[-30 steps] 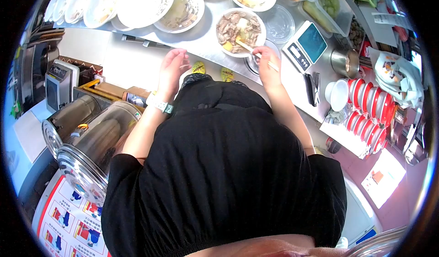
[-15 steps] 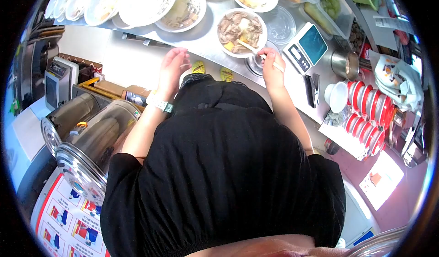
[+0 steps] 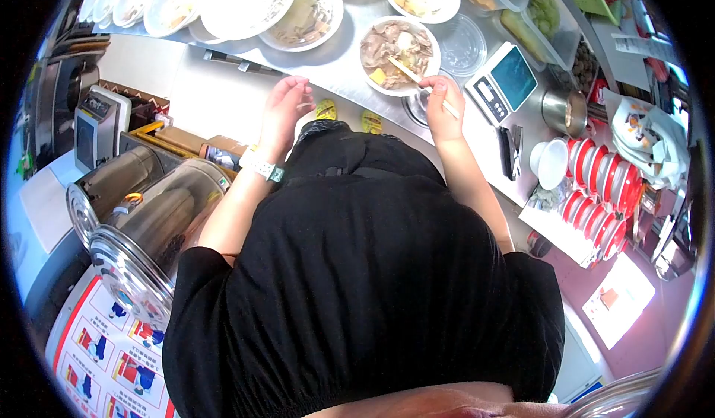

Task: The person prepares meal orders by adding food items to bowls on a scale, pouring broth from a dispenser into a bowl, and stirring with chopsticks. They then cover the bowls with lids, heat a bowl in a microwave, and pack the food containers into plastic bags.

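Observation:
My right hand [image 3: 445,105] is closed around a pair of pale chopsticks [image 3: 403,68]. Their tips reach into a white bowl [image 3: 364,64] of sliced meat [image 3: 395,42] with yellow pieces, near the counter's front edge. My left hand [image 3: 284,113] hangs in the air just short of the counter, loosely curled, fingers apart, holding nothing. A clear round lid [image 3: 463,44] lies right of the meat bowl, and a digital scale [image 3: 500,83] stands beyond it. Part of a round metal container [image 3: 417,108] shows beside my right hand.
More filled bowls [image 3: 305,17] line the counter's left and back, under a white plate-like disc [image 3: 248,2]. At right are clear food tubs [image 3: 538,34], a metal pot [image 3: 564,111], black-handled tool [image 3: 509,152] and red-and-white stacks [image 3: 596,172]. Large steel drums [image 3: 175,202] stand at left.
The chopsticks have shifted slightly among the meat slices, and the yellow piece sits differently. The whole view has moved a little; my left hand keeps its pose.

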Tool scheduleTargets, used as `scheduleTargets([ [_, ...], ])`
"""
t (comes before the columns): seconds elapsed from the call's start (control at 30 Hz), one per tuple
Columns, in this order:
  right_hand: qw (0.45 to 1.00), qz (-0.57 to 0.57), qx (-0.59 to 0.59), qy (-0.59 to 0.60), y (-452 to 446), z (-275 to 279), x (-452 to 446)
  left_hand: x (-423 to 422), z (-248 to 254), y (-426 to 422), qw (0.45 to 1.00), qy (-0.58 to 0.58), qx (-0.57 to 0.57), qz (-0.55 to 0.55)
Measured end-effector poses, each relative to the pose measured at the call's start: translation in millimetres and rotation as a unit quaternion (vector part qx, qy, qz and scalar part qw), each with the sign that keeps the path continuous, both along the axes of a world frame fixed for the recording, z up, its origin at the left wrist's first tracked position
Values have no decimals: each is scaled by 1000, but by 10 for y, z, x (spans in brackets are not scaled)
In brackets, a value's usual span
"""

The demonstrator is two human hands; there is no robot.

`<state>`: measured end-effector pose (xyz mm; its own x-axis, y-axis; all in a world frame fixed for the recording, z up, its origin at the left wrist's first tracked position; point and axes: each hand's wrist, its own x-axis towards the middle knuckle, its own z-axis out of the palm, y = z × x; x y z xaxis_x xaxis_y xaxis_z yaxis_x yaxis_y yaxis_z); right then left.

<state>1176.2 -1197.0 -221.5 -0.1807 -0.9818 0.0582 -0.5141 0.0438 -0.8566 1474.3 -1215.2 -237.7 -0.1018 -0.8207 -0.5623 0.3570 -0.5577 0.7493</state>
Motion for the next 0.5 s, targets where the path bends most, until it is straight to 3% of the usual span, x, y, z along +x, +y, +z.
scheduleTargets([
  [0.13,1000,3,15,25,18,39,-4,12,-16,-11,1000,-3,-3,0],
  [0.23,999,0,-38,-24,31,3,18,18,-30,-3,1000,-8,0,5],
  [0.3,992,103,-73,11,0,47,92,23,-32,2,1000,-7,1,5],
  [0.5,996,74,-48,-6,-82,35,82,23,-23,-10,1000,-4,2,8],
])
